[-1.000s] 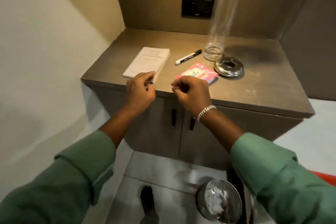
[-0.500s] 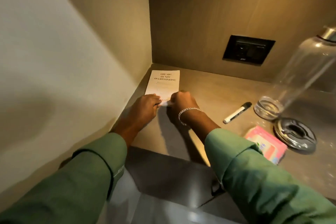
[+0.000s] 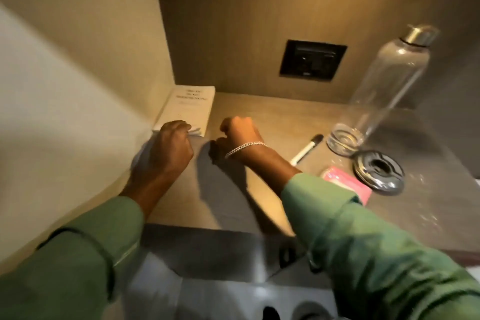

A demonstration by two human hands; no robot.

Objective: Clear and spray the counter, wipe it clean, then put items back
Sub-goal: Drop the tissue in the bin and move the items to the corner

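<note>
Left hand (image 3: 171, 148) curled on near edge of book (image 3: 189, 109), right hand (image 3: 239, 135) fisted, empty, just right of book, marker (image 3: 306, 149) and bottle (image 3: 384, 91) further right on surface (image 3: 272, 122)

Tabletop (image 3: 272, 122): grey-brown, matte, set in a wall niche. White book (image 3: 188, 109) lies flat in the back left corner, against the side wall, title blurred. Black-capped white marker (image 3: 306, 149) lies diagonal near centre. Clear bottle (image 3: 387, 88), metal cap, stands at right rear. Round metal ashtray (image 3: 379, 171) just in front of it. Pink packet (image 3: 348, 184) lies flat beside the ashtray.
</note>
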